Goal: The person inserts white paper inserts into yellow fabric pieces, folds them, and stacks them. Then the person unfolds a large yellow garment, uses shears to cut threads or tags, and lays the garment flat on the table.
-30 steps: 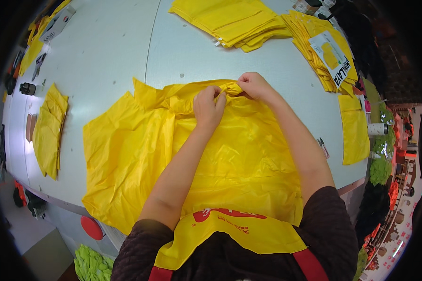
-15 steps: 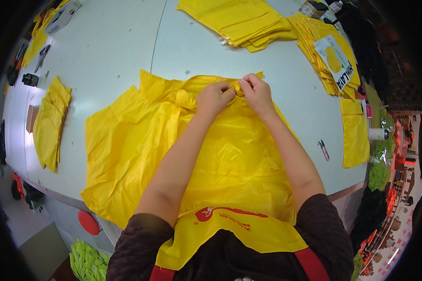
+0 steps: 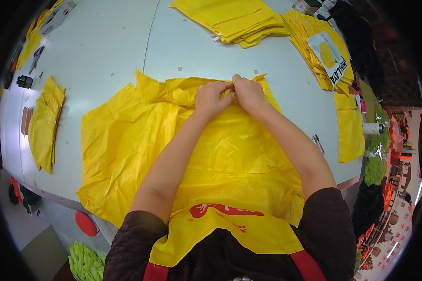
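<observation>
A shiny yellow garment [image 3: 122, 150] lies spread and creased on the pale table, its lower part running down to the yellow apron [image 3: 173, 241] with red straps that I wear. Near the garment's far edge, my left hand [image 3: 213, 99] pinches the bunched fabric between thumb and fingers. Right beside it, my right hand [image 3: 247, 95] is closed on the same gathered spot, the two hands' fingertips almost touching. What lies exactly between the fingertips is hidden. To the right of the garment rests a small pair of thread snips [image 3: 318, 144].
Stacked yellow pieces [image 3: 234, 23] lie at the far side, with another stack [image 3: 305, 51] under a white card [image 3: 327, 54]. A folded yellow piece [image 3: 350, 136] is at the right edge, a yellow bundle [image 3: 46, 124] at left. Scissors [image 3: 36, 58] and a small black object [image 3: 25, 81] sit far left.
My right hand has turned inward and closed tighter over the fabric beside my left hand. My right elbow has swung outward. The whole view has shifted slightly.
</observation>
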### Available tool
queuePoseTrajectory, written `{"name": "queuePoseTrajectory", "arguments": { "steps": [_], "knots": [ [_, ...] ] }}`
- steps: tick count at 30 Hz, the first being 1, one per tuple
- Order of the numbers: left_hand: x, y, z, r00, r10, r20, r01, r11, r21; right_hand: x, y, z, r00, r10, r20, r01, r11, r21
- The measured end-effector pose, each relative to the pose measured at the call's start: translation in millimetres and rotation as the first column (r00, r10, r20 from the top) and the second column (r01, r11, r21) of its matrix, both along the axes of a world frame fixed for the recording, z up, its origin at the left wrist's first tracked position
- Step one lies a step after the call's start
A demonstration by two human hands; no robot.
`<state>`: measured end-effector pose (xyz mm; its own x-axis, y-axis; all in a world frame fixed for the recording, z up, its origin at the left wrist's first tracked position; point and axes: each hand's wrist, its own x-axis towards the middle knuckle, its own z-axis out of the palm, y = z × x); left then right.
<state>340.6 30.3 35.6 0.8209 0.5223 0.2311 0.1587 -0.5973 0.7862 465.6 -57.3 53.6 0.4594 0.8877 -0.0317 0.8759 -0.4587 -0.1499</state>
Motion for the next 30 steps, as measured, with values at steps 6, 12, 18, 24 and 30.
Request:
{"name": "queuePoseTrajectory", "arguments": {
  "steps": [6, 12, 18, 24, 30],
  "knots": [
    [-2, -11, -13, 0.985, -0.15, 0.09, 0.102, 0.908, 0.406, -2, -9, 40, 0.924, -0.048, -0.378, 0.111, 0.983, 0.147],
    [21, -13, -7, 0.984, -0.104, -0.146, 0.159, 0.882, 0.443, 40, -14, 30, 0.681, -0.088, -0.727, 0.267, 0.954, 0.135],
    [21, -4, -9, 0.973, -0.183, -0.139, 0.227, 0.861, 0.456, 56, -59, 13, 0.912, 0.041, -0.407, 0.084, 0.955, 0.285],
    [25, -2, -6, 0.961, -0.232, -0.15, 0.275, 0.853, 0.443, 42, -57, -6, 0.979, 0.2, -0.043, -0.161, 0.883, 0.442],
    [20, 8, -6, 0.962, -0.263, -0.072, 0.271, 0.893, 0.359, 69, -52, 21, 0.87, 0.326, -0.37, -0.192, 0.915, 0.354]
  ]
}}
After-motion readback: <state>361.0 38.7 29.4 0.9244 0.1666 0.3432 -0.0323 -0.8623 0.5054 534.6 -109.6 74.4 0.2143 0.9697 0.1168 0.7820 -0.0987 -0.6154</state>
